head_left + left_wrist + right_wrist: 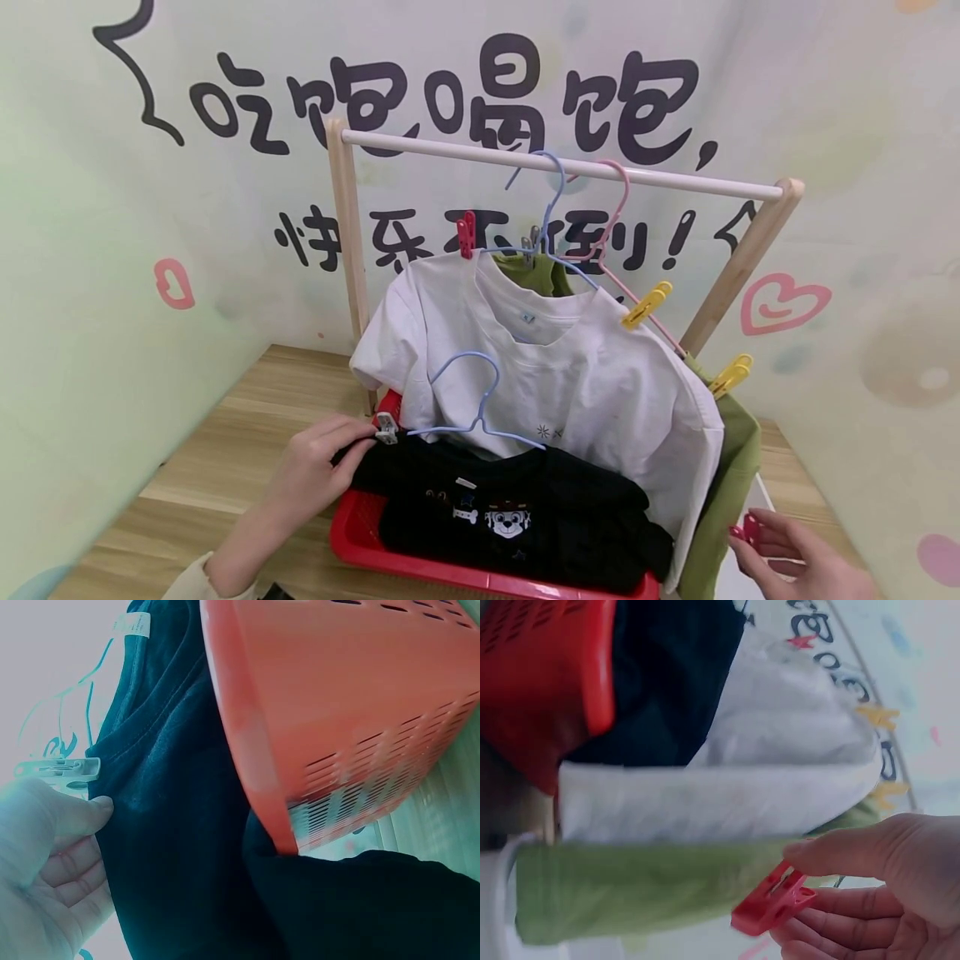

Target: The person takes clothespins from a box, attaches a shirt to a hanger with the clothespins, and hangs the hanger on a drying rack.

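A black T-shirt point(585, 508) with a cartoon dog print lies over the red basket point(356, 533), a blue hanger point(491, 383) standing up from its neckline. My left hand point(318, 462) pinches the shirt at its left shoulder. Right by those fingertips, a grey clothespin point(387, 429) is clipped on the shoulder edge; the left wrist view shows the thumb point(86, 814) against the black cloth. Over at the right, my right hand point(798, 558) holds a red clothespin point(769, 904) between thumb and fingers, beside the hanging green garment point(645, 889).
Behind the basket stands a rack with a white rail point(450, 150). A white T-shirt point(480, 333) hangs there on a blue hanger, with red point(467, 235) and yellow clothespins point(647, 305) at its shoulders. The green garment hangs behind it on a pink hanger point(618, 200). A white container point(738, 550) stands at the right.
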The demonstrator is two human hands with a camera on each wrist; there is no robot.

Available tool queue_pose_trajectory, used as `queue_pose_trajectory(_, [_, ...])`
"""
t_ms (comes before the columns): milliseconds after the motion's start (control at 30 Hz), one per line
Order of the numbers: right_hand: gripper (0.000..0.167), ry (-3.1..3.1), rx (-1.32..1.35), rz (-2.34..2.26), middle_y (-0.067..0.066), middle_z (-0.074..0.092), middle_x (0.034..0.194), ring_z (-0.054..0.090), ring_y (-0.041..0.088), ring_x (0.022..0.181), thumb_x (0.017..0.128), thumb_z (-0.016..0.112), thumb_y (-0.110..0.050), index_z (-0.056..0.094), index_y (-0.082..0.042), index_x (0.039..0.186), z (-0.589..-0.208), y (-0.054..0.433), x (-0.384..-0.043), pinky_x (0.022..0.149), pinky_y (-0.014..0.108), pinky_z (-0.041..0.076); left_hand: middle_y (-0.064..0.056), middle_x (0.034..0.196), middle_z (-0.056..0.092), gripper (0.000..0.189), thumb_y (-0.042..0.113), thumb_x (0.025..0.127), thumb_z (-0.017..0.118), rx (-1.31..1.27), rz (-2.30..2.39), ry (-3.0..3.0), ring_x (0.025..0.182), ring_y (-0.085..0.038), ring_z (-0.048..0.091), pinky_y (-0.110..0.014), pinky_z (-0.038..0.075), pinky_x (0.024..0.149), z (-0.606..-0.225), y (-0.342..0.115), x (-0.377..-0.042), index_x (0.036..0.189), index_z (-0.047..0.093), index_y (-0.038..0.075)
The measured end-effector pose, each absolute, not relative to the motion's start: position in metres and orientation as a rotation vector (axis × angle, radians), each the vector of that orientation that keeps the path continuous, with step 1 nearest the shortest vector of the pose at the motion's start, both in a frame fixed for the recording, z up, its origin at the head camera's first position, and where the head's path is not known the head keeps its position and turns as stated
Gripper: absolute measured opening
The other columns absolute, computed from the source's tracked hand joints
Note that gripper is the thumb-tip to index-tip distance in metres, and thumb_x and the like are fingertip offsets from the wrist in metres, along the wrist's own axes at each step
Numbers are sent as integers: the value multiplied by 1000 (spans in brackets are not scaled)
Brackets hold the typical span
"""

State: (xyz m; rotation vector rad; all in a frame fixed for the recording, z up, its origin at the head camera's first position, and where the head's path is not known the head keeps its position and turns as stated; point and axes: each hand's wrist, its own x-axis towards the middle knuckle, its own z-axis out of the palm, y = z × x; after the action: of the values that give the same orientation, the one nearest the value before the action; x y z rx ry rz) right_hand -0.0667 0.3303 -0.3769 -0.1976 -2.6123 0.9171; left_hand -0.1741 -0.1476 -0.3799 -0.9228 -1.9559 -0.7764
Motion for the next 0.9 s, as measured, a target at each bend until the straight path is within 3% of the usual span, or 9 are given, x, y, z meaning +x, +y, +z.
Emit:
queue_pose_trajectory(233, [38, -2487, -140, 944, 4, 68, 82, 59, -7, 63, 73, 76, 1, 59, 8, 106, -362, 295, -63, 55, 8, 47, -4, 81, 67, 34, -16, 55, 77, -917, -780, -1966, 72, -17, 63, -22, 51, 66, -379, -147, -173, 84, 70, 0])
queue_pose_trajectory(400, [49, -2269, 201, 922, -15, 63, 81, 59, -10, 67, 55, 77, 21, 63, 3, 98, -357, 267, -69, 58, 7, 47, -4, 81, 67, 34, -16, 54, 76, -918, -780, -1965, 72, -17, 63, -22, 52, 66, -379, -148, -173, 84, 70, 1])
queue_pose_trajectory(467, [51, -2237, 268, 951, -11, 64, 81, 60, -8, 67, 52, 76, 24, 64, 2, 97, -355, 257, -74, 59, 9, 49, -4, 82, 67, 35, -16, 54, 76, -922, -783, -1967, 72, -17, 63, -21, 52, 66, -379, -148, -173, 84, 70, 1])
queue_pose_trajectory(567, [47, -2255, 263, 990, -5, 67, 81, 62, -5, 70, 57, 77, 20, 64, -2, 97, -352, 243, -79, 60, 10, 50, -4, 82, 67, 34, -16, 55, 76, -931, -785, -1970, 73, -17, 63, -22, 52, 66, -380, -149, -173, 85, 70, 1])
queue_pose_trajectory(600, [46, -2258, 266, 1009, -4, 67, 82, 63, -4, 71, 59, 77, 20, 64, -3, 98, -352, 239, -81, 61, 11, 50, -5, 83, 67, 32, -15, 57, 76, -934, -786, -1972, 73, -17, 63, -22, 52, 67, -380, -149, -174, 85, 70, 1])
queue_pose_trajectory(733, [44, -2212, 337, 1097, 2, 67, 86, 63, 1, 74, 63, 74, 19, 64, -2, 100, -353, 224, -94, 66, 12, 50, -5, 83, 67, 6, 6, 84, 68, -943, -787, -1969, 73, -18, 64, -23, 52, 67, -381, -150, -174, 86, 70, 0])
queue_pose_trajectory(800, [42, -2174, 398, 1124, 4, 67, 87, 62, 2, 73, 65, 73, 20, 64, -1, 100, -354, 219, -102, 67, 12, 49, -5, 83, 67, 24, 20, 94, 58, -948, -789, -1965, 73, -19, 63, -23, 52, 67, -382, -151, -175, 86, 70, 0])
queue_pose_trajectory(900, [38, -2139, 469, 1129, 5, 67, 87, 61, 2, 73, 67, 72, 19, 64, 0, 99, -355, 215, -111, 68, 12, 49, -5, 83, 67, 40, 30, 97, 46, -956, -792, -1957, 73, -19, 63, -22, 52, 67, -382, -151, -175, 85, 70, 1])
